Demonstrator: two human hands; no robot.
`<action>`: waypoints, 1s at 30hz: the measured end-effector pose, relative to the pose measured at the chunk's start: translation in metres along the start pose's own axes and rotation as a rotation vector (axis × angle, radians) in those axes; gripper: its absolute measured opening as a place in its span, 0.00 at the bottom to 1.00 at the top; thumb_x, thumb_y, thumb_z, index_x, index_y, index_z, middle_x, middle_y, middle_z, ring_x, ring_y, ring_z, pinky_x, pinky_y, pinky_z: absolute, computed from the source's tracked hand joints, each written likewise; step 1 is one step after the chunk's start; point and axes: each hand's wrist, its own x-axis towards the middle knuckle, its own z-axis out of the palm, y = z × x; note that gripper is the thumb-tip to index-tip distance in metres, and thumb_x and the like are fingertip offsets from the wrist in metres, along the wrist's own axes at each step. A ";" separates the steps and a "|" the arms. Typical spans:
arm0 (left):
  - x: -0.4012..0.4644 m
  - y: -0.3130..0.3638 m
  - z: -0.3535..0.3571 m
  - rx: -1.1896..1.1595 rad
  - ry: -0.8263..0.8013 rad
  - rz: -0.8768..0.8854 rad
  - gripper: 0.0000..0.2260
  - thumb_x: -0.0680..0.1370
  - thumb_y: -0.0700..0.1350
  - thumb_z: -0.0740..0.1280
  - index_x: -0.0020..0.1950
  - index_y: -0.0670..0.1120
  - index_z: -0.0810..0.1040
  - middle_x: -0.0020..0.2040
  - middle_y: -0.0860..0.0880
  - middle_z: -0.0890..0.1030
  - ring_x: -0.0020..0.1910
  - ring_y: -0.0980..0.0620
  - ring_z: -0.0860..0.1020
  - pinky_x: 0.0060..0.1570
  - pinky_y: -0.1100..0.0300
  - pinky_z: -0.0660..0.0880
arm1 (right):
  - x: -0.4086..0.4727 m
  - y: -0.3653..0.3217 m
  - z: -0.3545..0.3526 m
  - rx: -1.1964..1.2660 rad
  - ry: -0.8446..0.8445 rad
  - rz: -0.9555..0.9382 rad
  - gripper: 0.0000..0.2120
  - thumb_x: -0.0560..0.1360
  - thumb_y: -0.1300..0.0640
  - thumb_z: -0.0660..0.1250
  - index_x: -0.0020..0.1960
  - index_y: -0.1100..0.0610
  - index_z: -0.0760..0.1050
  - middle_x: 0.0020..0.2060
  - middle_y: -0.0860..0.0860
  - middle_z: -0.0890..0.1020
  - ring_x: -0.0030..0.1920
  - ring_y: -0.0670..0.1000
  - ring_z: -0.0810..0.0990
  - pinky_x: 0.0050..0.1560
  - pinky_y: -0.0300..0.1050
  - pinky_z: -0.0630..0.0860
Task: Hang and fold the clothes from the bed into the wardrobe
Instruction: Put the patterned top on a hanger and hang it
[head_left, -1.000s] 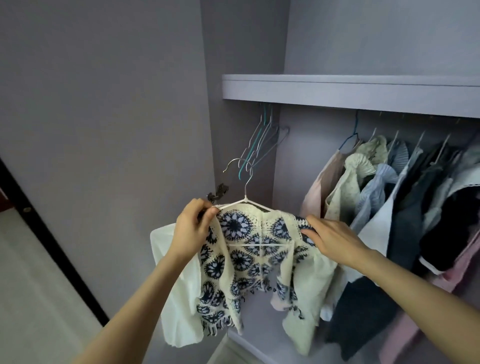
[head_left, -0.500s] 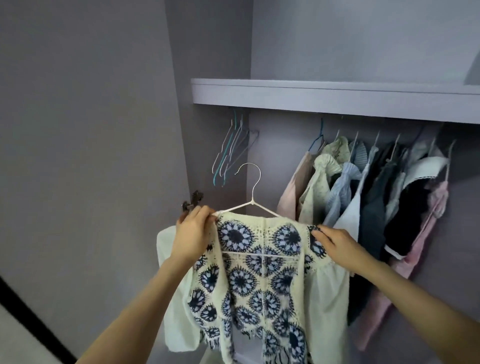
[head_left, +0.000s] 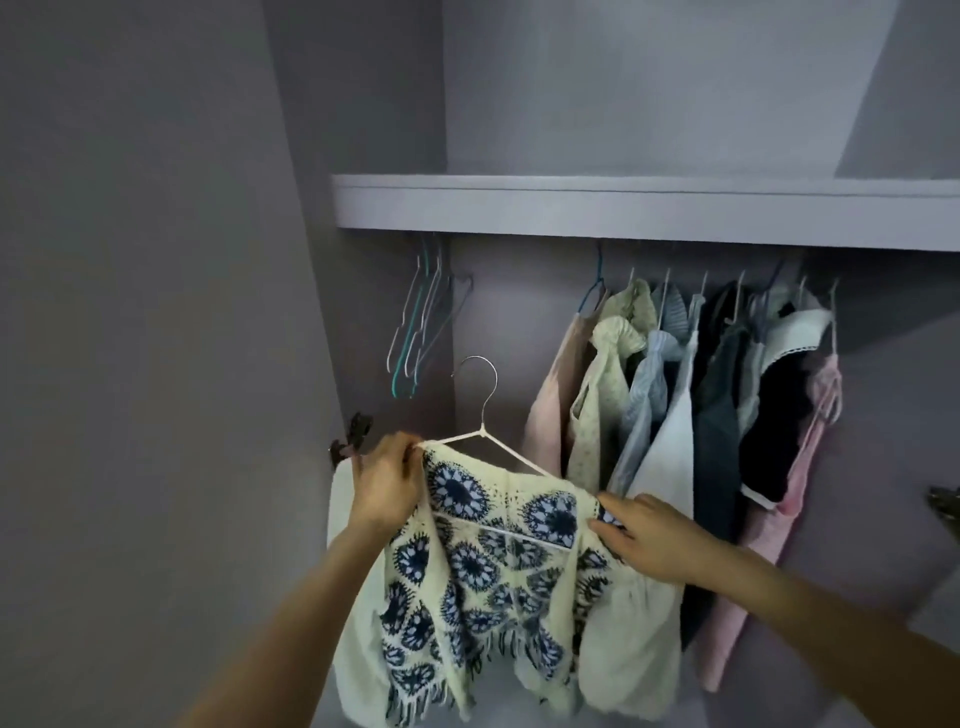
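A cream crochet top (head_left: 483, 566) with dark blue flower circles and plain cream sleeves hangs on a white wire hanger (head_left: 480, 423), held in front of the open wardrobe. My left hand (head_left: 387, 480) pinches the top's left shoulder at the hanger's end. My right hand (head_left: 649, 538) grips the right shoulder of the top. The hanger's hook points up, well below the rail, which the shelf (head_left: 623, 208) hides.
Several empty wire hangers (head_left: 423, 322) hang at the rail's left end. A row of hung clothes (head_left: 691, 415) fills the right part, with a gap between. The open wardrobe door (head_left: 156, 364) stands at left, with a dark hinge (head_left: 353, 439) by my left hand.
The view has tilted up and shifted, so the shelf and clothes sit lower and more central. The top on its hanger has risen slightly toward the rail; both hands keep their grip.
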 end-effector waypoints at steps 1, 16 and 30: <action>0.005 0.000 0.004 0.009 -0.041 -0.047 0.13 0.81 0.47 0.59 0.64 0.44 0.72 0.61 0.42 0.74 0.61 0.40 0.73 0.65 0.43 0.65 | 0.002 -0.006 0.003 0.110 0.019 0.036 0.06 0.80 0.51 0.58 0.45 0.47 0.70 0.32 0.45 0.75 0.37 0.51 0.76 0.38 0.43 0.65; 0.118 0.096 -0.035 0.385 0.269 0.315 0.29 0.77 0.43 0.62 0.77 0.45 0.55 0.76 0.43 0.55 0.74 0.41 0.52 0.68 0.42 0.59 | 0.165 -0.058 -0.050 0.822 0.319 0.488 0.08 0.77 0.62 0.54 0.52 0.58 0.70 0.45 0.53 0.74 0.45 0.51 0.73 0.44 0.42 0.69; 0.186 0.097 -0.021 0.684 0.376 0.578 0.44 0.77 0.53 0.61 0.68 0.56 0.22 0.71 0.47 0.26 0.74 0.40 0.31 0.73 0.42 0.39 | 0.256 -0.023 -0.060 0.520 0.609 0.600 0.17 0.78 0.61 0.56 0.66 0.61 0.68 0.59 0.60 0.77 0.57 0.60 0.77 0.48 0.44 0.71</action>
